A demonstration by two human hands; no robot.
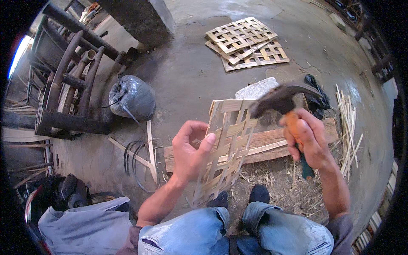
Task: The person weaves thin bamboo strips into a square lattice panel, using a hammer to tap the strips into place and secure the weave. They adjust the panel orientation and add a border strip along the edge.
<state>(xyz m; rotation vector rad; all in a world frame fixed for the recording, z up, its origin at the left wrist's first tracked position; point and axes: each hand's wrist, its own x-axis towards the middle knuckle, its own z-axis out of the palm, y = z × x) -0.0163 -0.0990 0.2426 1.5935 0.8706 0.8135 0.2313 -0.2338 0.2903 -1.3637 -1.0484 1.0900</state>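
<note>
Both hands are working: the left hand (192, 148) is pinching the edge of a flat, tan, woven-wood panel (237, 128), which is slanting between the hands; the right hand (312, 139) is gripping a dark metal hammer (290, 119) with an orange-and-green handle. A slipping grip could be cracking the thin panel or hurting the left hand

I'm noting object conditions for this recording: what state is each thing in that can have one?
Woven panel: held up, tilted
Hammer: raised; contact with woven panel unclear
Left hand: gripping woven panel
Right hand: closed around hammer
Stacked panels: overlapping on floor
Plastic bag: filled, top gathered
Plank: lying on floor
Loose strips: bunched on floor
Grey cloth: draped, rumpled
</note>
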